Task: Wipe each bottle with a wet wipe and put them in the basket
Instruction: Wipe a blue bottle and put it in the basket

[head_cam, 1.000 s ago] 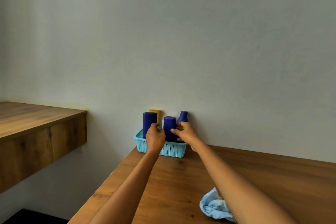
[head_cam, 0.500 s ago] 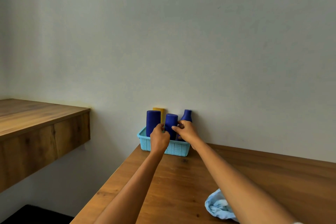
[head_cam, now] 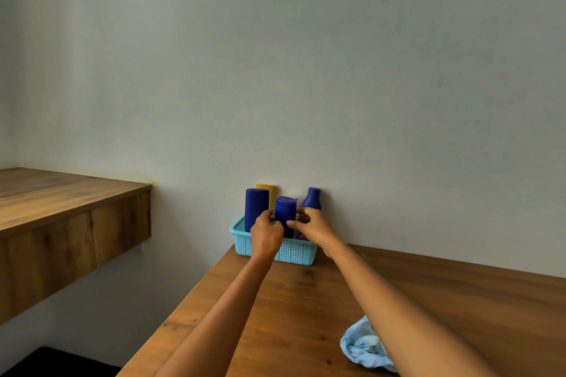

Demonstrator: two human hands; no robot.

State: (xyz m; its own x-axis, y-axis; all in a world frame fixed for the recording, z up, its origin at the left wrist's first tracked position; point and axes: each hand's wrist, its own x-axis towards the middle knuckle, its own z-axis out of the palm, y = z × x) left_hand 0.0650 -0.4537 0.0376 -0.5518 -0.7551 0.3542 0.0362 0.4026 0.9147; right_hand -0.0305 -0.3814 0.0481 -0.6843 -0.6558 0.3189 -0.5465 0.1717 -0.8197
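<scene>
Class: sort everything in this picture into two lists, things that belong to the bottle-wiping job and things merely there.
Job: basket; middle blue bottle; left blue bottle; necked blue bottle; yellow bottle; wipe; left hand; right hand.

Merely there: side counter; wall.

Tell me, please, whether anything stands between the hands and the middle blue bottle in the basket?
Nothing visible does. The left hand and right hand are already at the middle blue bottle, which stands upright in the basket among the other bottles.
</scene>
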